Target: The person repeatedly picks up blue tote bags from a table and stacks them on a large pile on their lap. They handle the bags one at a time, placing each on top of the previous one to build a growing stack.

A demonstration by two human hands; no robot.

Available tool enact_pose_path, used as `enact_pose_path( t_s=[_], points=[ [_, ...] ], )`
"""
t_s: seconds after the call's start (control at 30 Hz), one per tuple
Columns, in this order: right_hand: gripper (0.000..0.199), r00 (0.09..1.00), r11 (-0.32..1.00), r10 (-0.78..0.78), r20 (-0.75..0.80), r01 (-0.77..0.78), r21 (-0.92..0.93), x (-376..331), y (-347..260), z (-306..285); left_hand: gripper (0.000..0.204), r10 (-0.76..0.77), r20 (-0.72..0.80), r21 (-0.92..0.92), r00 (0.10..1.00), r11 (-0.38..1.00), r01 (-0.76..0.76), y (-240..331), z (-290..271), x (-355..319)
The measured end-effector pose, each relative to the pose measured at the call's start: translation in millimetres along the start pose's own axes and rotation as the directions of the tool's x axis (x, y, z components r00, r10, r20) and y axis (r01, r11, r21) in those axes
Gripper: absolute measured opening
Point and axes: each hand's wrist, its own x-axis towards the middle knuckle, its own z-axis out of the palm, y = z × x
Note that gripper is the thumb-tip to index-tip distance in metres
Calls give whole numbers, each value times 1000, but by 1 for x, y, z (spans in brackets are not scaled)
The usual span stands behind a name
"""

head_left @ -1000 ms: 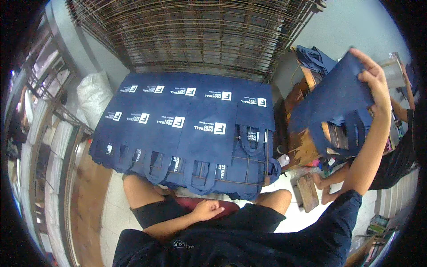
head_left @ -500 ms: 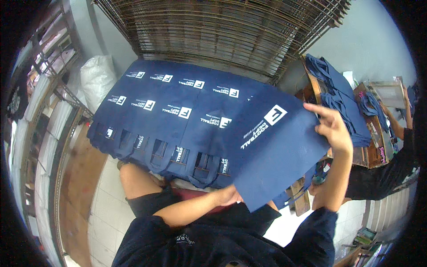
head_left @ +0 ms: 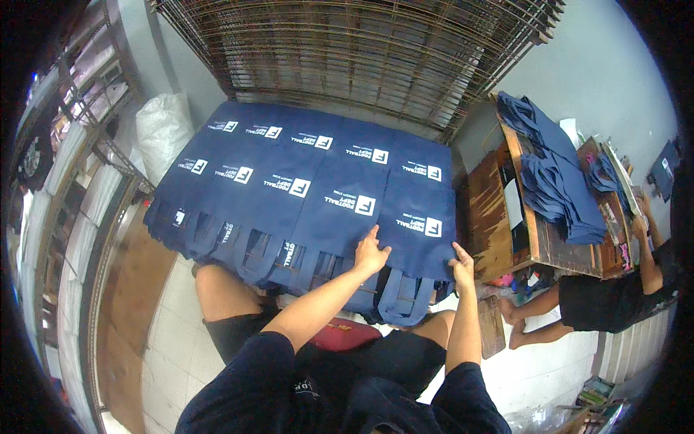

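One dark blue bag (head_left: 412,249) with white print lies flat at the near right corner of the rows of similar bags (head_left: 285,155), its handles hanging toward the person's knees. The left hand (head_left: 371,254) is at its left edge, fingers loose, forefinger stretched and thumb apart. The right hand (head_left: 463,267) is by its right edge; whether these fingers pinch the cloth, I cannot tell. On the right, a wooden desk (head_left: 483,220) carries a pile of blue bags (head_left: 560,177) (a little untidy), near a co-worker (head_left: 603,296).
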Motion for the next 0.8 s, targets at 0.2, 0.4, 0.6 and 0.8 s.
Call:
enact_pose_path(
  t_s=[0.2, 0.4, 0.6, 0.8],
  points=[
    [57, 999, 998, -38, 11, 39, -40, 8, 21, -5, 55, 166, -49, 116, 985, 980, -159, -29, 9, -4],
    [57, 999, 999, 14, 30, -13, -52, -3, -9, 4, 42, 244, -27, 211, 969, 949, -233, -35, 1, -4],
    [57, 999, 993, 16, 44, -11, -113, -4, -10, 11, 34, 262, -32, 201, 965, 947, -250, -35, -8, -5],
    [56, 999, 992, -9, 37, 14, -124, -4, -8, 14, 33, 279, -29, 188, 960, 945, -269, -41, -10, -3]
  ],
)
